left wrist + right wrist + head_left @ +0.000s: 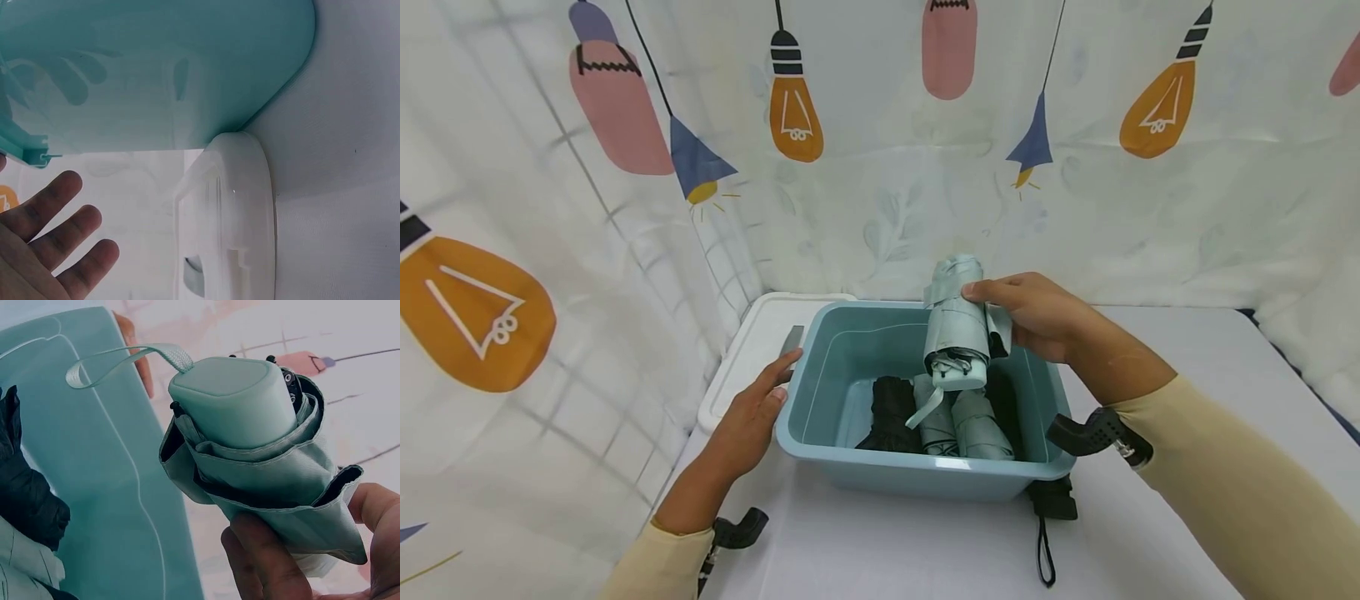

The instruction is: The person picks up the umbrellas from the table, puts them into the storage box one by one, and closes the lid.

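A folded pale green umbrella (957, 325) is gripped in my right hand (1037, 315), held upright over a blue plastic bin (850, 454). Its handle end, with a wrist strap, points down in the head view; the right wrist view shows the handle (231, 400) close up, thumb and fingers around the fabric. Inside the bin lie a black folded umbrella (891, 414) and two pale green ones (981, 427), plus something dark at the right, partly hidden. My left hand (748, 425) rests at the bin's left rim, its fingers spread and fairly straight in the left wrist view (56, 237).
A white lid (752, 333) with a grey latch lies left of the bin, partly behind it. Another black umbrella (1052, 498) with a loop strap sticks out under the bin's front right corner. A printed curtain (865, 208) hangs behind the white table (1150, 500).
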Action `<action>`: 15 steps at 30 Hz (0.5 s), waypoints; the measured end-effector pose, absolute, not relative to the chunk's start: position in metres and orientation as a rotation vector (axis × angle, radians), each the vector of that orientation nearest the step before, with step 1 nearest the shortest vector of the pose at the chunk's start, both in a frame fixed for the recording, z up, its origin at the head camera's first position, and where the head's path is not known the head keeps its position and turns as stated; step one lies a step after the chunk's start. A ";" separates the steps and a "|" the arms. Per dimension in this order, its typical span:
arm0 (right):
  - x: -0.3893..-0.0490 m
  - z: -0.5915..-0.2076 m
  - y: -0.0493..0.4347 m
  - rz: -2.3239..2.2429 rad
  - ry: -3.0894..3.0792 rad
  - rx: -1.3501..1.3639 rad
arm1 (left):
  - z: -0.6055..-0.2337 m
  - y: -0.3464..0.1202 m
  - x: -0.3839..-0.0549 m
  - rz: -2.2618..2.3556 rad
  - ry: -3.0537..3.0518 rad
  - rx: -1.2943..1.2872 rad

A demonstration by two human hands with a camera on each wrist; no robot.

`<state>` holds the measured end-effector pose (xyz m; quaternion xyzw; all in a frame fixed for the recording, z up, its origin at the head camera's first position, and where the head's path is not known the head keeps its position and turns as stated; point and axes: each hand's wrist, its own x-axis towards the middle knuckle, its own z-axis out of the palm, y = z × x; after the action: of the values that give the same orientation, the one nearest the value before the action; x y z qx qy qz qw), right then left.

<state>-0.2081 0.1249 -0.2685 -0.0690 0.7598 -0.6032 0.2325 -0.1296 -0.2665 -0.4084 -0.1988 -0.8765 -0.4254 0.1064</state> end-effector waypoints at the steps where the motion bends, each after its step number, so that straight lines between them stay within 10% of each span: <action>1: -0.208 -0.268 0.123 -1.659 2.083 -0.190 | -0.409 -0.267 -0.130 -1.251 -2.581 -0.585; 15: -0.212 -0.273 0.104 -1.670 2.026 -0.188 | -0.410 -0.266 -0.130 -1.253 -2.577 -0.580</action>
<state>-0.2117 0.1039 -0.2733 -0.0690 0.7449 -0.6138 0.2520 -0.1300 -0.2663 -0.4096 -0.1971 -0.8763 -0.4260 0.1087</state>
